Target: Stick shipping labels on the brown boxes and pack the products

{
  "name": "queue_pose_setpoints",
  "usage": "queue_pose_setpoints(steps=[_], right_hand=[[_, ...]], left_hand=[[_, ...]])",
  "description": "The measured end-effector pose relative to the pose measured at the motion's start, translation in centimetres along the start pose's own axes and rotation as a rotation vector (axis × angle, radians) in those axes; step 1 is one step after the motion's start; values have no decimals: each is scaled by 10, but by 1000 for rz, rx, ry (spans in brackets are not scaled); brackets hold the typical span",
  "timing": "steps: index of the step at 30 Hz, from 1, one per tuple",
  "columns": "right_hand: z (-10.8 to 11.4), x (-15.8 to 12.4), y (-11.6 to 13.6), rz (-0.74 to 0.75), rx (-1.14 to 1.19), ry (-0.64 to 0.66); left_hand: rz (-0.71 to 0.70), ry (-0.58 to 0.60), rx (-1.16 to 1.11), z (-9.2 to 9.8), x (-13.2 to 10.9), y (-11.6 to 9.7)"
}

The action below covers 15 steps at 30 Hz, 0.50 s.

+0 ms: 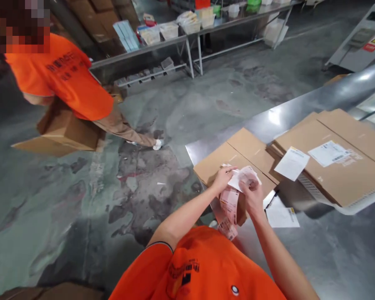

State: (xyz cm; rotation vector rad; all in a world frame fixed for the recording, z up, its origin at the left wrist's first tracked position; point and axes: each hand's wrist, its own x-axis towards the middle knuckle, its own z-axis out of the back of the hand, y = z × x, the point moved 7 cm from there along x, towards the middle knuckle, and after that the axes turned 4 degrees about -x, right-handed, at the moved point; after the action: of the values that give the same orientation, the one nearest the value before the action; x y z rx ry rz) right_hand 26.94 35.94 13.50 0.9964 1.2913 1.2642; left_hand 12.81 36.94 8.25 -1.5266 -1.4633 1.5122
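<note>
The bare left forearm [187, 214] and right forearm [268, 243] angle in toward each other, converging at the wrists. The left hand [224, 179] is raised, its fingers curled and pinching – the right hand [251, 196] sits just beside it, wrist bent, fingertips pinched inward.

Free passage beyond the left hand [223, 179], out over the concrete floor [81, 216]. Toward the right, a stack of flattened cartons [334, 166] and a loose paper sheet [292, 163] blocking the right hand [252, 199]. Directly below, a flat carton [234, 156] and a hanging label strip [229, 204].
</note>
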Motion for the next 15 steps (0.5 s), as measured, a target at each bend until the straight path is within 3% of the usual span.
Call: queue_pose_setpoints(steps=[2,4,9,12,15], right_hand=[[2,-3,1,-6,-30,22],[7,-5,-1,-10,-24,13],[13,-10,-22,-43,-35,-63],[9,-13,-36,-54,37,-66],[5,-21,-49,-123,50,-34]], left_hand=[[179,70,-62,-3,10,4],[254,95,-165,-5,19,-3],[165,63,-372,-15,23,-22],[147,139,-390,-25,16,-13],[118,177,-246,-19,16,-3]])
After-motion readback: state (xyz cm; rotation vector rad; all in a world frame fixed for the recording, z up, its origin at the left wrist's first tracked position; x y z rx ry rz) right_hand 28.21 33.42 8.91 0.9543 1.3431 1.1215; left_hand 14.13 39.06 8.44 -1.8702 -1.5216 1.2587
